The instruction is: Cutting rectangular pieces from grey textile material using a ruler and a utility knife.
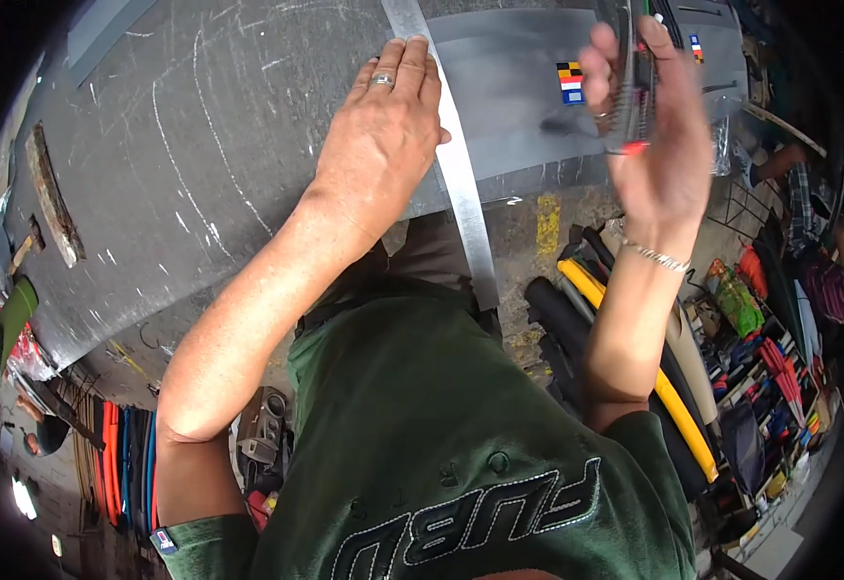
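My left hand point(379, 140) lies flat on the dark, chalk-marked worktable point(248, 106), a ring on one finger. Its fingers are stretched out along a long metal straightedge point(465, 208), their tips touching it. The straightedge crosses the edge of a smooth grey sheet point(514, 82) and sticks out past the table's near side. Above the sheet's right part, my right hand point(671, 159) is raised, blurred by motion. Its fingers are closed round a slim, dark, partly see-through tool point(629, 111) with a red end; its exact kind cannot be made out.
Small coloured-square stickers point(571, 83) lie on the sheet. A rough wooden strip point(53, 193) and a hammer point(28, 244) lie at the table's left. Rolls of material, one yellow point(678, 406), lean below right. Other people point(45, 430) are at the far edges.
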Action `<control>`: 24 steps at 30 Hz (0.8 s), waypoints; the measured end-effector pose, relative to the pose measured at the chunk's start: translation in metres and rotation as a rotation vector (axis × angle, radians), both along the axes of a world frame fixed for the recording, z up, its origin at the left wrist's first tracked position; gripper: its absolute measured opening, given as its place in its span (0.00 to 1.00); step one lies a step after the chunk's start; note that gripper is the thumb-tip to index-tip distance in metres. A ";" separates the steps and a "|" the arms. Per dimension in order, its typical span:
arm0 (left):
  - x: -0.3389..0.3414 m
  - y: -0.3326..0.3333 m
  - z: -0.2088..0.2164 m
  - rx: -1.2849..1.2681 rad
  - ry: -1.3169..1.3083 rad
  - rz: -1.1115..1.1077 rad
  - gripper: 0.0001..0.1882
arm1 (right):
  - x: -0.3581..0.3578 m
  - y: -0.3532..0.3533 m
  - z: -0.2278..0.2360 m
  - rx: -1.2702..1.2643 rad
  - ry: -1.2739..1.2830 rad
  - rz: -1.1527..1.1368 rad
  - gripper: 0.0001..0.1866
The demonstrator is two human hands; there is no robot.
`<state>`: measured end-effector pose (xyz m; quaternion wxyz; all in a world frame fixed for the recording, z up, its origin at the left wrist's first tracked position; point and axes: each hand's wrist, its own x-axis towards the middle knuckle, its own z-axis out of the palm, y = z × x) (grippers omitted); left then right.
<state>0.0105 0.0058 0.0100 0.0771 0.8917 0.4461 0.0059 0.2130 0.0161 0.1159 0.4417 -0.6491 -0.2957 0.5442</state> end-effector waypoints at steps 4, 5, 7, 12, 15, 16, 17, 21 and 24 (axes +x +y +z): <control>0.000 -0.001 0.001 0.009 0.021 -0.012 0.37 | 0.031 0.005 -0.023 0.361 0.949 0.090 0.53; 0.000 -0.001 0.002 0.001 0.017 -0.014 0.37 | 0.035 0.009 -0.025 0.418 0.789 0.160 0.52; 0.001 -0.001 0.003 0.003 0.037 -0.013 0.37 | 0.050 0.023 -0.022 0.247 0.198 0.230 0.41; 0.005 -0.001 0.006 0.003 0.084 -0.010 0.37 | 0.029 0.058 -0.027 0.233 -0.483 0.375 0.19; 0.005 0.000 0.006 -0.018 0.053 0.015 0.37 | 0.012 0.095 -0.064 0.687 -0.035 0.216 0.16; 0.003 -0.001 0.004 -0.014 0.029 0.020 0.37 | -0.006 0.097 -0.055 0.687 -0.028 0.222 0.16; 0.001 -0.001 0.002 -0.011 0.005 0.026 0.37 | -0.026 0.100 -0.048 0.677 -0.047 0.179 0.17; 0.004 0.000 0.004 -0.016 -0.015 0.028 0.38 | -0.049 0.116 -0.068 0.203 0.182 0.243 0.26; 0.006 0.001 0.004 -0.030 -0.030 0.036 0.38 | -0.069 0.135 -0.118 0.265 0.384 0.224 0.30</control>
